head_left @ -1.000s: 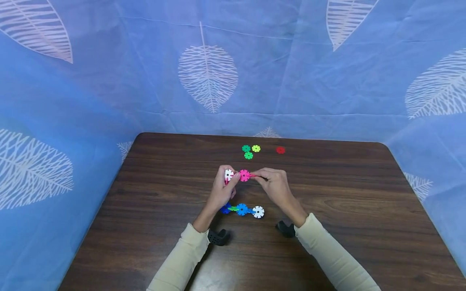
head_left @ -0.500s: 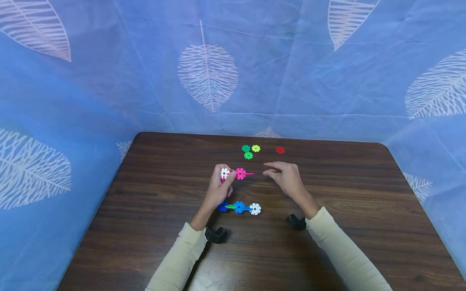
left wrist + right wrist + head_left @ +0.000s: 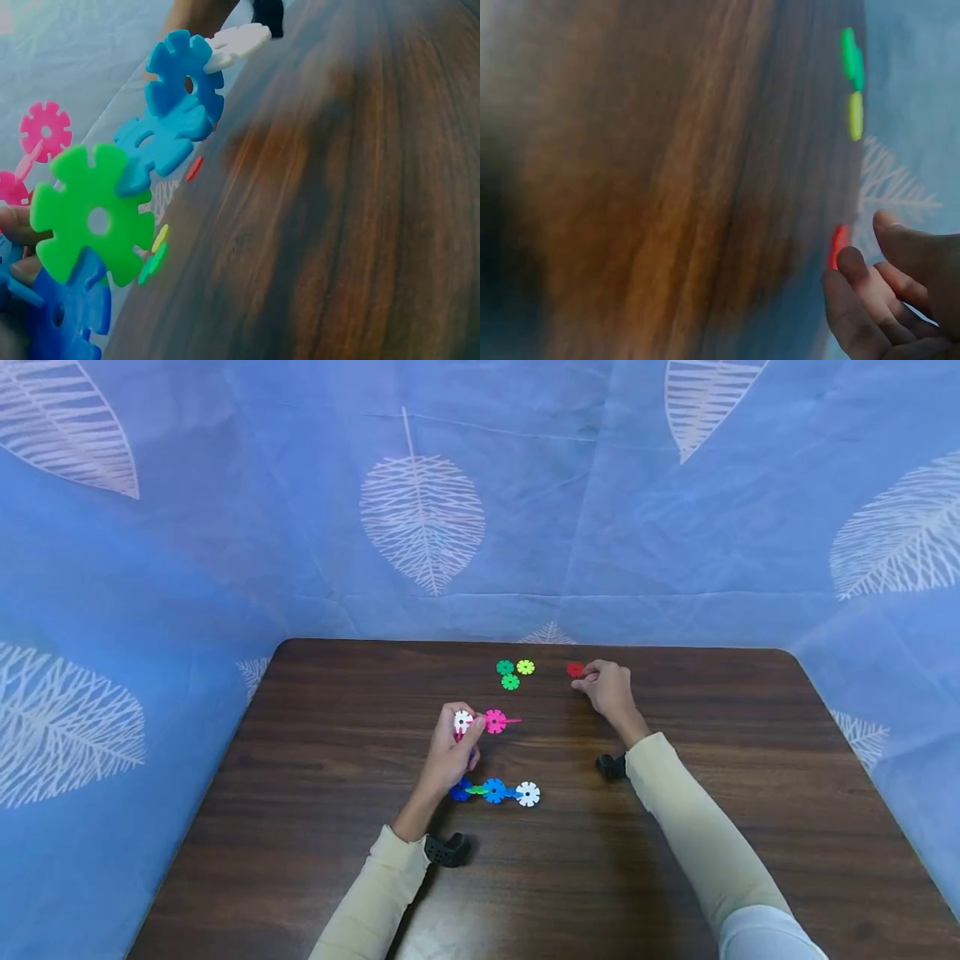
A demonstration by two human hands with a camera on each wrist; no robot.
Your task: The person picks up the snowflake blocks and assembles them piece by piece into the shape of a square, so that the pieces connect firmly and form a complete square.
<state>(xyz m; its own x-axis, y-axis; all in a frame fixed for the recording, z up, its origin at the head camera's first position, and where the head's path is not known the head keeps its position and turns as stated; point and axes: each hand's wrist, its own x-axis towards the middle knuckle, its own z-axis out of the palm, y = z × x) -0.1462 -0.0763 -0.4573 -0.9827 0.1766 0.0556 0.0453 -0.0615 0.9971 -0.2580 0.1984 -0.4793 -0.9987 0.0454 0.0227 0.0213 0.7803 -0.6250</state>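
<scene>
My left hand grips a chain of notched plastic snowflake discs. In the head view a white disc lies by its fingers, and a pink disc with another pink piece on edge sticks out to the right. Blue discs, a green disc and another white disc hang below the hand; the left wrist view shows them linked. At the far side of the table, my right hand has its fingertips beside a flat red disc. Thumb and fingers stand apart in the right wrist view.
Two green discs and a yellow-green disc lie near the back edge of the brown wooden table. Behind that edge hangs a blue cloth with white leaf prints.
My right hand has let go of the pink piece and moved right and away, to the red disc. My left hand has shifted slightly left with the chain.
</scene>
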